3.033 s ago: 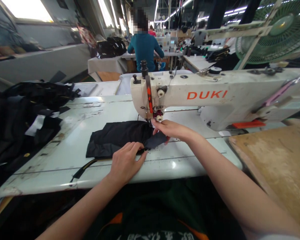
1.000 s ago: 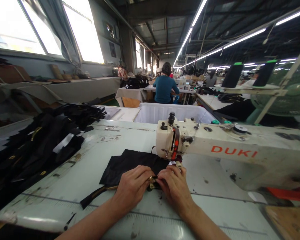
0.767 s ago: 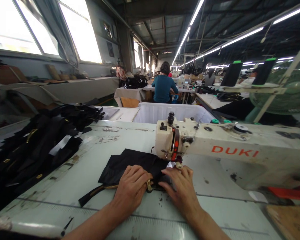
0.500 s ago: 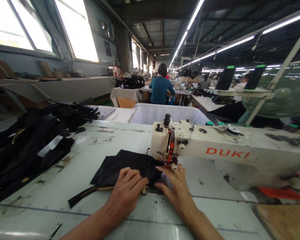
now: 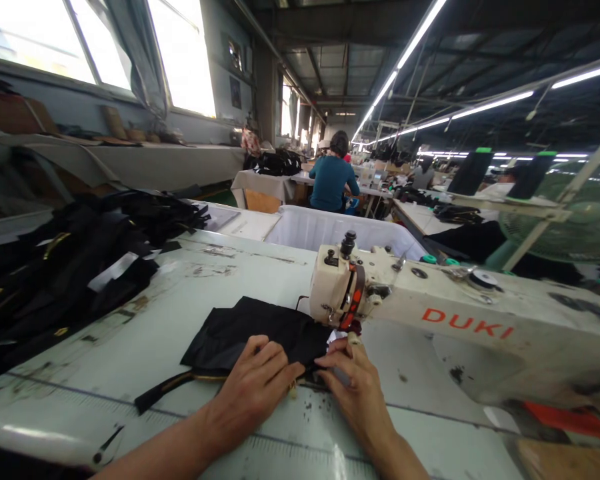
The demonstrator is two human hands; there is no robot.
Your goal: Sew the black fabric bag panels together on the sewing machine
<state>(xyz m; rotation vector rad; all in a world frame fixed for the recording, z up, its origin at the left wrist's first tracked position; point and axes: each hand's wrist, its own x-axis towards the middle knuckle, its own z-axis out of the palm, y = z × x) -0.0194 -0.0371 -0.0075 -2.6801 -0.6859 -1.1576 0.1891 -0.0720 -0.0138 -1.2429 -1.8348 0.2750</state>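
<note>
A piece of black fabric lies flat on the pale sewing table, reaching under the head of a cream DUKI sewing machine. A black strap with a gold edge trails from it to the left. My left hand rests on the fabric's near edge, its fingers curled and pressing down. Fingers together, my right hand presses the fabric just in front of the needle area. The fingertips of both hands nearly meet.
A heap of black pieces with gold fittings covers the table's left side. Behind the machine stands a white bin. A person in a teal top sits at a far table. At the right are a green fan and thread cones.
Three seconds ago my right hand was under the needle and my left further down the fabric. Both hands now sit close together at the near edge. The gold fitting seen between them is covered.
</note>
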